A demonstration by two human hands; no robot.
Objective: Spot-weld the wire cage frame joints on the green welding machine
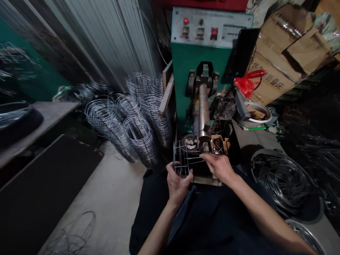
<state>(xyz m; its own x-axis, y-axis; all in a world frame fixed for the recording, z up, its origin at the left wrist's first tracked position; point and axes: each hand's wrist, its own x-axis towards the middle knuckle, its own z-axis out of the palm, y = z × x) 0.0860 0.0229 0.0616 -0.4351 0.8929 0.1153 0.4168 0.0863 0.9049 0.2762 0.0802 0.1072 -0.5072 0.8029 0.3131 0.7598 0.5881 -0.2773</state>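
My left hand is closed around the lower edge of a small wire rack, thumb on one side and fingers on the other. Just to its right, my right hand pinches the end of a thin wire that reaches across to the rack. Directly above the right hand is the thick metal rod of a green machine. The fingertips of the right hand partly hide the wire's end. Whether the wire is joined to the rack I cannot tell.
Stacks of round wire frames stand left of the machine. A control panel with a lit red lamp tops it. To the right are a metal bowl, a basin rim around loose wires, and a cardboard box.
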